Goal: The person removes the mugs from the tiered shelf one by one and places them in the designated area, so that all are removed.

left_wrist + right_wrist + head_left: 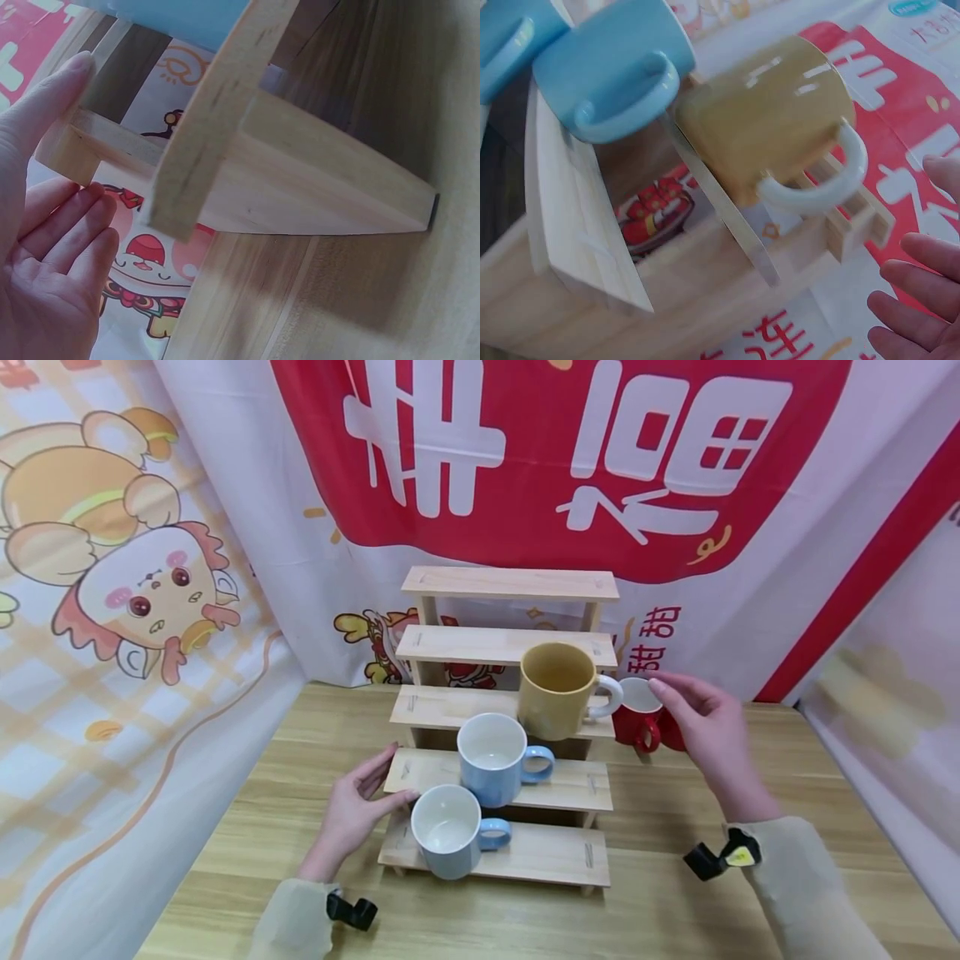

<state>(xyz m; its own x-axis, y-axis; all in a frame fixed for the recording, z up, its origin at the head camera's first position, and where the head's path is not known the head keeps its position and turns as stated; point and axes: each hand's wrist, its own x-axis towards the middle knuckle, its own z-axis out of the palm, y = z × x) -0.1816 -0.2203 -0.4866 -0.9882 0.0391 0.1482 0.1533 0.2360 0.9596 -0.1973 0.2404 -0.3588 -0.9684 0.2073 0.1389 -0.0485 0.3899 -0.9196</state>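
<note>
A stepped wooden rack [540,856] holds a grey-blue mug [447,835] on its lowest board, a light blue mug [491,760] on the board above, and a mustard mug [555,693] with a white handle higher up. My left hand [356,814] holds the left end of the second-lowest board, thumb and fingers on opposite sides of it [56,225]. Beside the rack's right side, my right hand [708,735] is at a red mug [630,718], its thumb over the rim; contact is unclear. In the right wrist view its fingers are spread [922,292], and no red mug shows.
Another red object [671,731] is partly hidden below my right hand. The rack's top two boards [510,582] carry nothing. A printed cloth [360,577] hangs behind the wooden tabletop [675,877] and along both sides.
</note>
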